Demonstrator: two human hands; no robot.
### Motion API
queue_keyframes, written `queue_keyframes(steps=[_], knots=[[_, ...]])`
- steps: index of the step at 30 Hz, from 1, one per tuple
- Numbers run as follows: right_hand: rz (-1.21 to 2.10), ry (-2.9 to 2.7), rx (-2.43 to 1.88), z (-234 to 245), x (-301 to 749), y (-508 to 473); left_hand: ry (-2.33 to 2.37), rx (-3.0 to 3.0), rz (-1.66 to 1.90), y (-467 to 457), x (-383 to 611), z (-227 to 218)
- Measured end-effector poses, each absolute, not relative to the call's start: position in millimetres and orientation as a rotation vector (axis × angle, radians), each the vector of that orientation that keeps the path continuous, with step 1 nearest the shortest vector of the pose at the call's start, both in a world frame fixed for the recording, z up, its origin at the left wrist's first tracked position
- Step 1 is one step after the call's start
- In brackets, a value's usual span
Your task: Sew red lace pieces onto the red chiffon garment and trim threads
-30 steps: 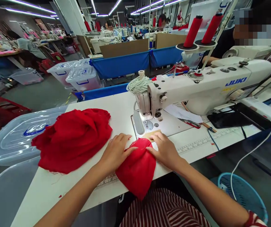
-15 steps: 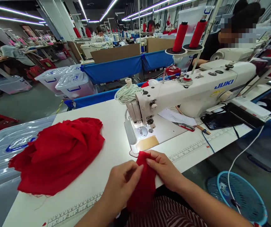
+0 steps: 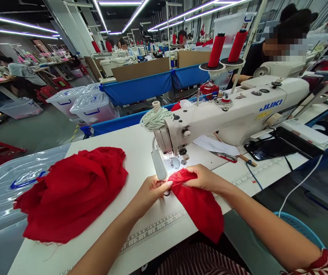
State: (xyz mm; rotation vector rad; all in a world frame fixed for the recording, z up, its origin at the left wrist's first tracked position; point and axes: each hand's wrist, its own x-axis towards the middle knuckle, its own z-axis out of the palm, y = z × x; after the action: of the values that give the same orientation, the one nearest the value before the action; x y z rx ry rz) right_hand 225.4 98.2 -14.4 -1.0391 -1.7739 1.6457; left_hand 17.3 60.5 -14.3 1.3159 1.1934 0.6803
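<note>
Both my hands pinch a piece of red fabric just in front of the needle area of a white JUKI sewing machine. My left hand grips the fabric's left edge between thumb and fingers. On the right side, my right hand holds its upper part, and the rest drapes over the table's front edge. The lit needle plate lies right behind the fabric. A heap of red cloth rests on the table at the left.
Scissors or snips with a red handle, a white paper and a dark phone lie right of the needle. Two red thread cones stand above the machine. A blue basket is at lower right. A co-worker sits behind.
Both hands have moved forward with the red fabric, from the table's front edge up to the needle plate. The fabric's loose end now hangs toward the right.
</note>
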Motion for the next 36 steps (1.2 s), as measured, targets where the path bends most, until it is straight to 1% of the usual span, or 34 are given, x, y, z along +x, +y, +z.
queue_keyframes(steps=[5,11,14,16,18,24,28,36], knots=[[1.920,-1.335,-1.000,-22.8,212.0,105.9,1.262,1.314,0.904,49.7,13.4,-5.6],[2.080,-1.245,-0.907,-27.4,208.0,109.6,1.306,1.383,1.168,43.6,15.5,-1.9],[2.121,-1.204,-0.880,-31.9,209.3,109.4,1.334,1.319,1.051,49.3,18.2,-7.7],[2.124,-1.186,-0.862,-34.5,209.3,109.2,1.258,1.247,0.899,53.7,20.4,-12.4],[2.120,-1.187,-0.847,-36.0,208.9,109.4,1.178,1.179,0.830,57.1,22.7,-18.2],[2.147,-1.149,-0.794,-38.3,209.4,111.7,1.174,0.999,0.938,57.4,27.9,-32.4],[2.082,-1.090,-0.826,-39.7,209.0,111.5,1.199,0.896,0.954,54.5,31.0,-28.0],[2.046,-1.157,-0.819,-46.8,209.6,109.8,1.181,0.828,0.996,51.6,31.2,-27.0]])
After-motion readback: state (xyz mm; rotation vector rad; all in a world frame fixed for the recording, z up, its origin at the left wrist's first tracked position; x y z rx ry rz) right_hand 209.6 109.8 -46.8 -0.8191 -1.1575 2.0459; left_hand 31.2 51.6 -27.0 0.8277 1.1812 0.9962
